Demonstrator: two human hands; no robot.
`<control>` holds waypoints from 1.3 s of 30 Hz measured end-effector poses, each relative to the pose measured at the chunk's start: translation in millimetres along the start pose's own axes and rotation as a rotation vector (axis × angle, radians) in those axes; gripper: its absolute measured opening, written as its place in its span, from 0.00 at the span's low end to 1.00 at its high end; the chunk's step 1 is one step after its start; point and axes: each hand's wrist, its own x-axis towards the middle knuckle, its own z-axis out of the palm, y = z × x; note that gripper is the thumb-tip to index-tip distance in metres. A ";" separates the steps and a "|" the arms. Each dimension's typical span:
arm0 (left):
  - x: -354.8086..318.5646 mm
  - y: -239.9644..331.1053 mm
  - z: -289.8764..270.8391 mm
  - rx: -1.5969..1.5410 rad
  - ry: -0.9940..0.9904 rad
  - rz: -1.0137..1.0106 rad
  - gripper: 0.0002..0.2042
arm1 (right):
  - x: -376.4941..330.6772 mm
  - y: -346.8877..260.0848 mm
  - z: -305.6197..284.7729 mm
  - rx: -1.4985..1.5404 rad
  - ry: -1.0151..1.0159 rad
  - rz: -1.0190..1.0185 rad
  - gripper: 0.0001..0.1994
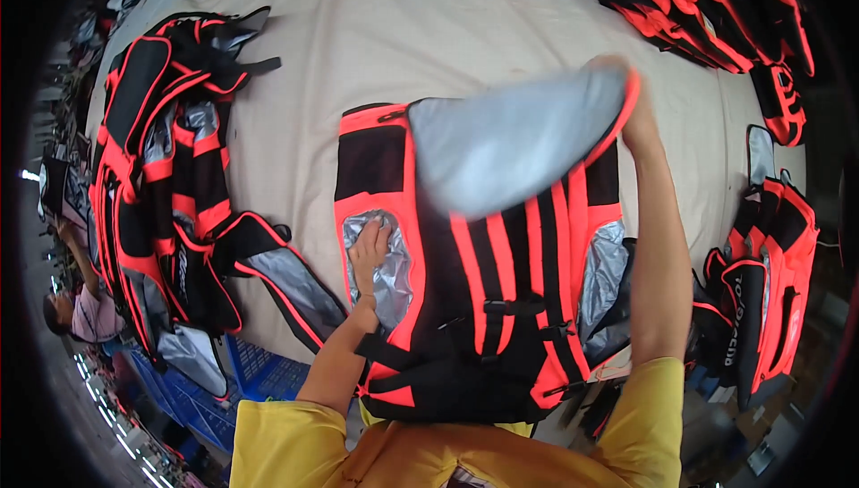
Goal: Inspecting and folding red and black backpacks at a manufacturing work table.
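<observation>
A black and neon coral bag [474, 282] with shoulder straps and buckles lies in front of me, its lower end against my body. Its top flap [510, 148] is lifted and blurred by motion, showing a silver lining. My right hand [633, 117] is closed on the flap's coral-edged right rim; some fingers are hidden behind it. My left hand [369, 251] rests in the bag's left side opening, fingers lying against the crinkled silver lining [391, 282] and gripping nothing that I can see. A matching silver opening [604, 260] shows on the right side.
A pale cloth-covered table [295, 130] lies beneath. Similar bags are heaped at left [161, 175], far right [707, 5] and right [769, 282]. Blue plastic crates [259, 367] stand below the table's left edge. Another person [89, 309] is at far left.
</observation>
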 end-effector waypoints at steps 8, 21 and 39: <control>-10.3 -28.0 12.4 0.302 0.195 0.063 0.22 | -189.3 -120.9 151.3 0.008 0.090 0.149 0.44; 31.0 8.1 -186.3 -0.970 0.048 -0.365 0.25 | -358.1 -137.9 193.1 -0.844 0.119 0.181 0.47; -35.7 -5.1 -118.9 -1.295 -0.303 -0.323 0.32 | -363.0 -97.2 160.6 1.612 -0.636 0.909 0.50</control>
